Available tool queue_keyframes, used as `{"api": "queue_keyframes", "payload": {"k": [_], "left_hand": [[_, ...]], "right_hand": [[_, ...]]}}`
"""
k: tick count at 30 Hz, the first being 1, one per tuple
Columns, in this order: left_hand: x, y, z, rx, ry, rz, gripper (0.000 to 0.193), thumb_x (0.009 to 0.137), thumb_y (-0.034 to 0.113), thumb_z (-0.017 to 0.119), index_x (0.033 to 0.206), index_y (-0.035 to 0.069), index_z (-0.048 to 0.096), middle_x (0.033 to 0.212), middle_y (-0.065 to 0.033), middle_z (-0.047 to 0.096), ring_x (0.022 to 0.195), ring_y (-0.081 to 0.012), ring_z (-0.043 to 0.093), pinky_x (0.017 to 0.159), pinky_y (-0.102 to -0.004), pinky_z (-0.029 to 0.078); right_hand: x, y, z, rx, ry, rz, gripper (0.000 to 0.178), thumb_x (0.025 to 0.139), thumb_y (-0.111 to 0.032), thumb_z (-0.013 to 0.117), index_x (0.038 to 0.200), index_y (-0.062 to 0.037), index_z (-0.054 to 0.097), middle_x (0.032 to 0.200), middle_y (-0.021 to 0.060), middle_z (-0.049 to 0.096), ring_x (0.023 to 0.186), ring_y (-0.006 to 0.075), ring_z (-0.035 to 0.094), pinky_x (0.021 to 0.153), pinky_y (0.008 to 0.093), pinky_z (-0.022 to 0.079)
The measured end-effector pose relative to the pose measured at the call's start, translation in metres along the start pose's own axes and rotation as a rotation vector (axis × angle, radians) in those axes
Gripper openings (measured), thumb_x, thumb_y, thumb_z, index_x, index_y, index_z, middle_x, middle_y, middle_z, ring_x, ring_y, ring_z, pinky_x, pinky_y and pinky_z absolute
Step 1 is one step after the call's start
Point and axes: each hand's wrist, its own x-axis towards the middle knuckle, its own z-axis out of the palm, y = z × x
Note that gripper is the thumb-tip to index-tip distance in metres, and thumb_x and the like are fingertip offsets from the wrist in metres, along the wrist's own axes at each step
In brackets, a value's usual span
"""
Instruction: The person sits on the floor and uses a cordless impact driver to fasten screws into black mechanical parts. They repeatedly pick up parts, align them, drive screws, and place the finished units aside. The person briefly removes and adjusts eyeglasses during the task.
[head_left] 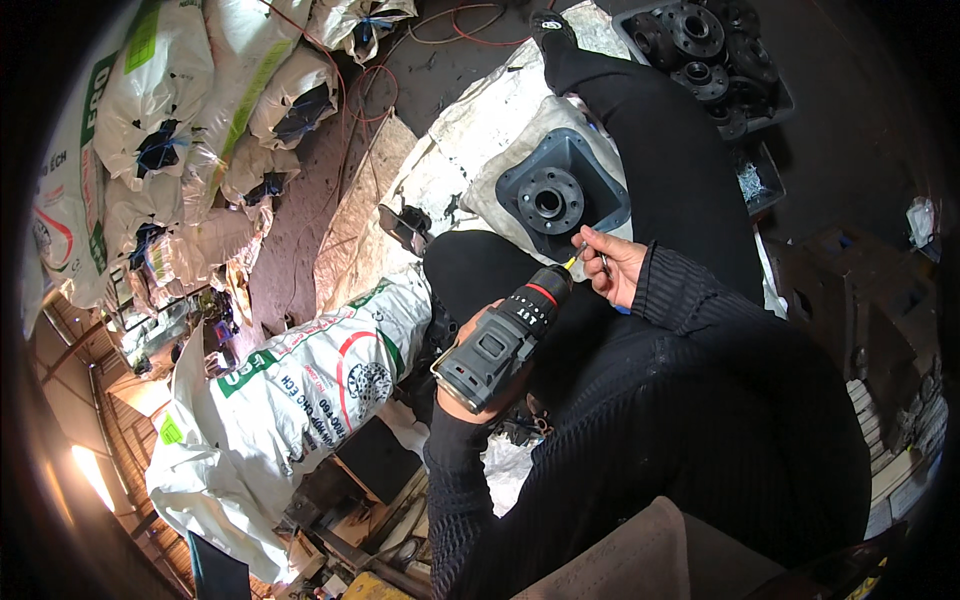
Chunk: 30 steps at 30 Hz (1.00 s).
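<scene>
My left hand is wrapped round a black and grey cordless drill with a red ring near its chuck. A thin yellow bit points from the chuck toward my right hand. The thumb and fingers of that hand are pinched at the bit's tip, on a small dark piece too small to make out. Just beyond my hands, a dark round hub with a ring of holes sits in a blue-grey, square-shaped tray. The tray rests on a whitish sack between my legs.
A grey crate of dark hubs stands at the far right, above a small bin of shiny small metal pieces. Filled white sacks crowd the left, and another sack lies beside my left knee. Red hose loops across the floor.
</scene>
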Motion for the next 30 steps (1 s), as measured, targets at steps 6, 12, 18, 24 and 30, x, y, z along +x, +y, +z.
{"api": "queue_keyframes", "payload": {"k": [6,12,18,24,30], "left_hand": [[0.008,-0.006,-0.005,-0.067,-0.035,0.047,0.051,0.073,0.011,0.067,0.121,0.004,0.049,0.107,-0.0101,0.060,0.098,-0.0232,0.060,0.085,-0.0307,0.047],[0.008,0.000,0.001,-0.083,-0.080,-0.150,0.061,0.072,0.013,0.069,0.128,0.008,0.046,0.113,-0.0091,0.062,0.089,-0.0243,0.066,0.077,-0.0285,0.052],[0.038,-0.023,0.007,-0.006,-0.045,0.035,0.056,0.073,0.013,0.067,0.126,0.008,0.048,0.124,-0.0110,0.054,0.098,-0.0235,0.063,0.084,-0.0298,0.049],[0.068,-0.022,0.003,-0.118,-0.117,-0.069,0.046,0.071,0.007,0.067,0.116,0.004,0.056,0.118,-0.0135,0.057,0.105,-0.0277,0.058,0.089,-0.0334,0.045],[0.097,-0.009,-0.005,0.030,-0.285,-0.067,0.046,0.073,0.009,0.063,0.119,0.007,0.054,0.120,-0.0130,0.056,0.106,-0.0271,0.057,0.089,-0.0319,0.046]], "right_hand": [[0.006,-0.001,-0.003,0.026,0.004,-0.002,0.023,0.084,-0.028,0.067,0.094,-0.0092,0.059,0.072,-0.0061,0.054,0.062,0.0021,0.052,0.054,0.0148,0.045],[0.018,-0.002,-0.010,0.071,0.055,0.049,0.023,0.086,-0.027,0.064,0.098,-0.0084,0.060,0.074,-0.0059,0.054,0.065,0.0017,0.052,0.056,0.0152,0.046],[0.037,0.012,-0.035,-0.216,0.276,-0.228,0.034,0.097,-0.034,0.043,0.109,-0.0060,0.058,0.071,-0.0068,0.043,0.058,0.0029,0.045,0.054,0.0199,0.046],[0.060,0.019,-0.049,-0.614,0.497,-0.329,0.030,0.097,-0.028,0.042,0.114,-0.0076,0.056,0.070,-0.0051,0.048,0.054,0.0066,0.042,0.048,0.0243,0.040],[0.069,0.014,-0.039,-0.786,0.592,-0.400,0.042,0.088,-0.032,0.059,0.117,-0.0009,0.056,0.101,0.0098,0.064,0.089,0.0178,0.060,0.078,0.0296,0.047]]}}
